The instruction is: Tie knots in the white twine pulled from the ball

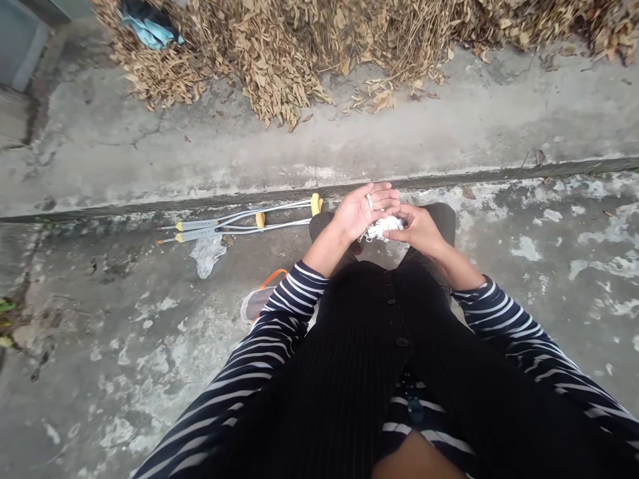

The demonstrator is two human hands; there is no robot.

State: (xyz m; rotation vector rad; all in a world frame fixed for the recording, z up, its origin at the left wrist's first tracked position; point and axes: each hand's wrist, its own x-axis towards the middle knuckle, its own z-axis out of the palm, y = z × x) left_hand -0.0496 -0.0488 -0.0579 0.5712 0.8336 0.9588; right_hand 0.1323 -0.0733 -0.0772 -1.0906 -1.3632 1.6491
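My left hand [367,209] is held palm up above my lap, its fingers stretched out. A small white strand or loop [369,201] lies across it near the thumb. Close beside it on the right, my right hand [424,229] has its thumb and fingers closed on a crumpled white bundle [383,228]. The bundle looks like gathered strips or cord, with small loops hanging at its left end. Fingers hide part of it, and its exact kind cannot be made out. The fingertips of both hands come close together over the bundle.
Crutches [239,223] with yellow pads lie on the concrete at my left, beside a clear plastic bag [207,255]. A translucent bag with an orange handle [257,303] stands nearer. Ahead runs a concrete ledge [279,159] with dry leaves [279,60] and a blue-black cloth [152,28].
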